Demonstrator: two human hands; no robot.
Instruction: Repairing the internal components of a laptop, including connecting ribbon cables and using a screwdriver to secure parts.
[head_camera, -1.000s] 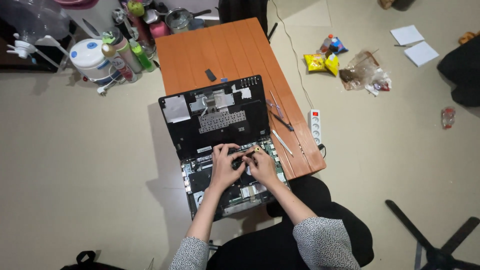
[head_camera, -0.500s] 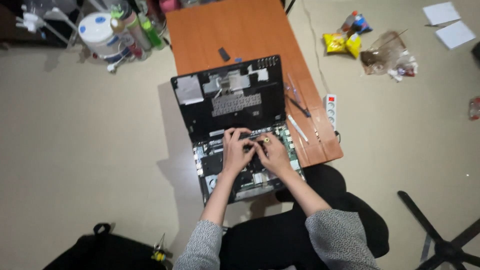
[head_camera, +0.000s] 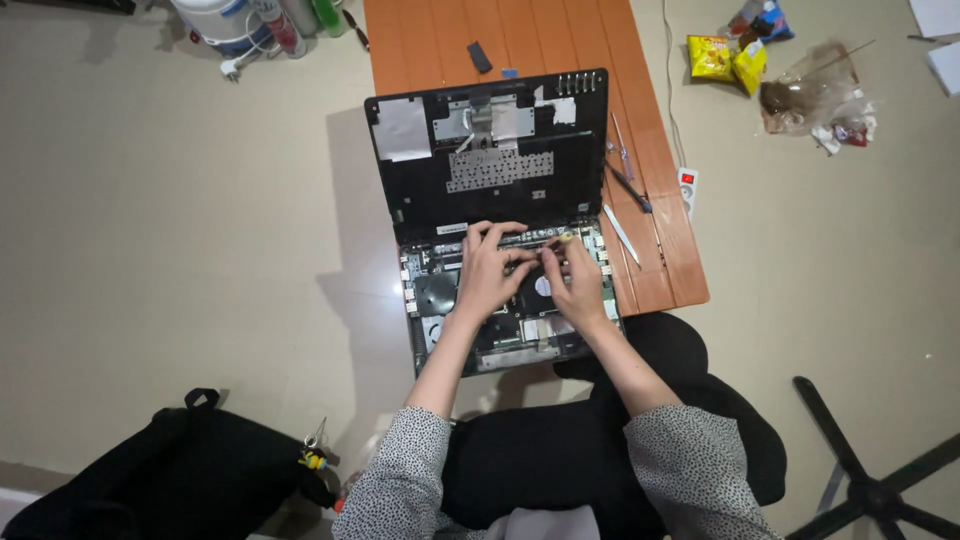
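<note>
An opened laptop lies across the near end of a low orange table (head_camera: 560, 40). Its removed black top cover (head_camera: 490, 150) is flipped back, showing the underside of the keyboard. The base with the exposed circuit board and fan (head_camera: 435, 295) hangs over the table's near edge. My left hand (head_camera: 488, 272) rests on the board near the hinge, fingers bent down onto a part. My right hand (head_camera: 570, 275) pinches something small with a yellowish tip at the same spot; what it is cannot be told.
Thin tools (head_camera: 625, 190) lie on the table right of the laptop, a small dark part (head_camera: 480, 57) beyond it. A power strip (head_camera: 688, 190), snack bags (head_camera: 725, 58), bottles (head_camera: 285, 20), a black bag (head_camera: 170, 470) and a chair base (head_camera: 870, 490) sit on the floor.
The view has shifted, so the laptop sits higher and more central in frame. Both hands stay on the board near the hinge, with only slight finger movement.
</note>
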